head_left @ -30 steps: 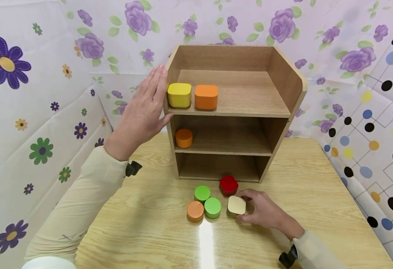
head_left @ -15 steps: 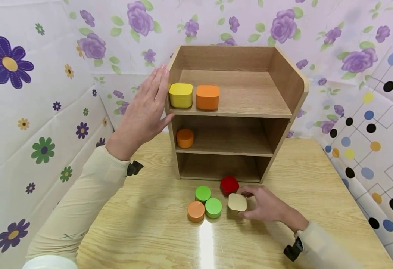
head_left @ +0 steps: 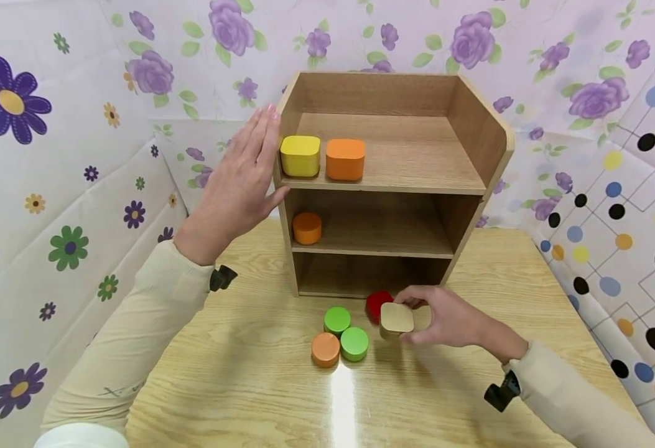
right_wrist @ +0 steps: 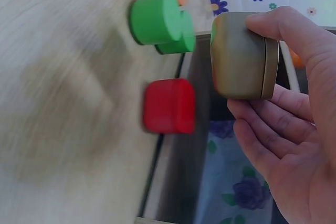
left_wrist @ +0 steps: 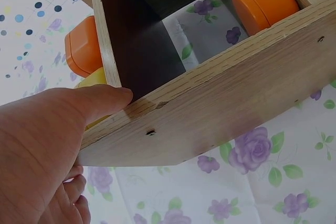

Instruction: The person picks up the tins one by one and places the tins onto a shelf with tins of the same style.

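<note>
My right hand (head_left: 445,318) pinches a small gold rounded-square box (head_left: 397,318) between thumb and fingers, raised off the table. In the right wrist view a seam runs round the gold box (right_wrist: 239,56), near one end. Just beyond it on the table sits a red box (head_left: 379,305), partly covered in the head view. My left hand (head_left: 237,177) lies with straight fingers along the outer left side of the wooden shelf (head_left: 394,185). Its thumb (left_wrist: 107,98) rests on the shelf's front edge in the left wrist view.
Two green round boxes (head_left: 354,344) and an orange round one (head_left: 325,350) stand left of the gold box. The top shelf holds a yellow box (head_left: 301,156) and an orange box (head_left: 345,159). Another orange round box (head_left: 307,228) sits at the middle shelf's left.
My right hand has lifted the gold box off the table and carried it slightly toward the shelf. My left hand stays at the shelf's side.
</note>
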The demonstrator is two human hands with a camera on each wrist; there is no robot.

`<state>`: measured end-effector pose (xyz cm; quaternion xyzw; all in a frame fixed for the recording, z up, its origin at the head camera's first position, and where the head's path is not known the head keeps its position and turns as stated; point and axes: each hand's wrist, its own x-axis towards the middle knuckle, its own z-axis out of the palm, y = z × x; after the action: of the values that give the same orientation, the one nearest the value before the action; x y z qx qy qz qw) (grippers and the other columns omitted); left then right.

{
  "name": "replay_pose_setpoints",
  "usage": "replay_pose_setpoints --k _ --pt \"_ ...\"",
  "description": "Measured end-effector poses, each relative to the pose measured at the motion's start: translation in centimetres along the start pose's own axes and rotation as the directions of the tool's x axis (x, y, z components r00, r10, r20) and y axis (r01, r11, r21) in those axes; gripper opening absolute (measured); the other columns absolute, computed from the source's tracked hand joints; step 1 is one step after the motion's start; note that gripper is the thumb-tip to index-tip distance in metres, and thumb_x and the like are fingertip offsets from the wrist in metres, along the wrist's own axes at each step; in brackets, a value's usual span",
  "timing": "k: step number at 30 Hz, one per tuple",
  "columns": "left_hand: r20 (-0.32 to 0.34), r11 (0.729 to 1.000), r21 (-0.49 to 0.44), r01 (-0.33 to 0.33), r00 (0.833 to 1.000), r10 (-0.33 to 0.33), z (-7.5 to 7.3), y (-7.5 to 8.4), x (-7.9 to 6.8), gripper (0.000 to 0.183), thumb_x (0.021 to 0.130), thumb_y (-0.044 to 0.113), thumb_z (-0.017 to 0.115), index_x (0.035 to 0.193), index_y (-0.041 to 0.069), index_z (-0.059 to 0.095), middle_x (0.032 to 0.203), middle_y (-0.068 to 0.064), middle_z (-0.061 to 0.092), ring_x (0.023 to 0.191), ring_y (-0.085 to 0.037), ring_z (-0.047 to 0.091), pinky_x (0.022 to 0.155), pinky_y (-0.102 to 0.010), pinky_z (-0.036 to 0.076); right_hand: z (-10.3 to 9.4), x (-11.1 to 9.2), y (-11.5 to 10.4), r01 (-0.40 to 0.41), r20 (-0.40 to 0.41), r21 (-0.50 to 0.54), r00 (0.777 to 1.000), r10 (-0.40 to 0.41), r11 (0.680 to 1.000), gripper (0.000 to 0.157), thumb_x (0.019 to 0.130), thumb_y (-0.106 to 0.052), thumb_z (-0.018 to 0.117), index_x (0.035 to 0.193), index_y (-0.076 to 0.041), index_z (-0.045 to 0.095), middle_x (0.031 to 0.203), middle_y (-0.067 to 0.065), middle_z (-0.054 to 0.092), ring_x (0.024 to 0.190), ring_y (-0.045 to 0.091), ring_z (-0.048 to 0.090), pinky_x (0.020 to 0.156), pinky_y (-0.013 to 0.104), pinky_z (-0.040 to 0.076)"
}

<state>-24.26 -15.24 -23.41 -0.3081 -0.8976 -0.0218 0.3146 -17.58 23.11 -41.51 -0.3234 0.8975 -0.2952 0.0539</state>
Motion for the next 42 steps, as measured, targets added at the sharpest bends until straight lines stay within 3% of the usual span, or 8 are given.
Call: replay_pose_setpoints --k 8,16,24,35,42 --pt "0.002 1.0 -0.003 0.007 1.0 -0.007 0.0 0.1 0.0 0.109 0.09 0.021 0.084 0.165 -0.01 0.011 0.175 -0.028 0.015 0.164 -0.041 0.016 0.138 -0.044 0.012 -3.1 0.7 -1.8 0.022 0.029 -0.016 0.999 -0.022 1.0 0.05 0.08 -0.031 0.09 0.124 -0.016 0.071 0.112 -0.01 0.074 0.101 0.006 0.07 0.091 0.037 0.064" --pt "0.002 1.0 0.002 0.002 1.0 -0.002 -0.1 0.2 0.1 0.108 0.091 0.021 0.084 0.165 -0.01 0.011 0.174 -0.029 0.016 0.164 -0.042 0.018 0.137 -0.045 0.013 -6.2 1.5 -4.1 0.047 0.014 -0.034 0.999 -0.047 0.998 0.049 0.078 -0.026 0.091 0.122 -0.014 0.072 0.106 -0.01 0.075 0.097 0.006 0.071 0.088 0.03 0.064" --pt "0.004 1.0 -0.007 0.0 1.0 0.0 -0.1 0.2 0.0 0.108 0.091 0.02 0.084 0.165 -0.01 0.011 0.175 -0.028 0.015 0.164 -0.042 0.017 0.137 -0.045 0.013 -9.2 2.6 -6.2 0.061 0.011 -0.07 0.998 -0.061 0.996 0.051 0.079 -0.026 0.092 0.123 -0.011 0.071 0.111 -0.005 0.076 0.1 0.01 0.072 0.093 0.038 0.065" --pt "0.01 1.0 0.01 0.004 1.0 -0.004 -0.2 0.1 0.1 0.108 0.091 0.022 0.083 0.165 -0.01 0.01 0.175 -0.028 0.014 0.164 -0.041 0.017 0.138 -0.044 0.012 -13.5 3.7 -9.0 0.102 -0.009 -0.141 0.995 -0.104 0.985 0.05 0.08 -0.027 0.092 0.123 -0.013 0.072 0.108 -0.006 0.077 0.101 0.008 0.072 0.095 0.033 0.063" --pt "0.016 1.0 0.018 0.005 1.0 -0.005 -0.2 0.1 0.1 0.11 0.091 0.022 0.084 0.165 -0.009 0.009 0.175 -0.028 0.015 0.165 -0.041 0.016 0.138 -0.043 0.011 -16.1 4.6 -10.9 0.085 -0.018 -0.164 0.996 -0.089 0.983 0.054 0.078 -0.027 0.094 0.125 -0.011 0.072 0.11 -0.004 0.077 0.103 0.011 0.072 0.097 0.032 0.061"
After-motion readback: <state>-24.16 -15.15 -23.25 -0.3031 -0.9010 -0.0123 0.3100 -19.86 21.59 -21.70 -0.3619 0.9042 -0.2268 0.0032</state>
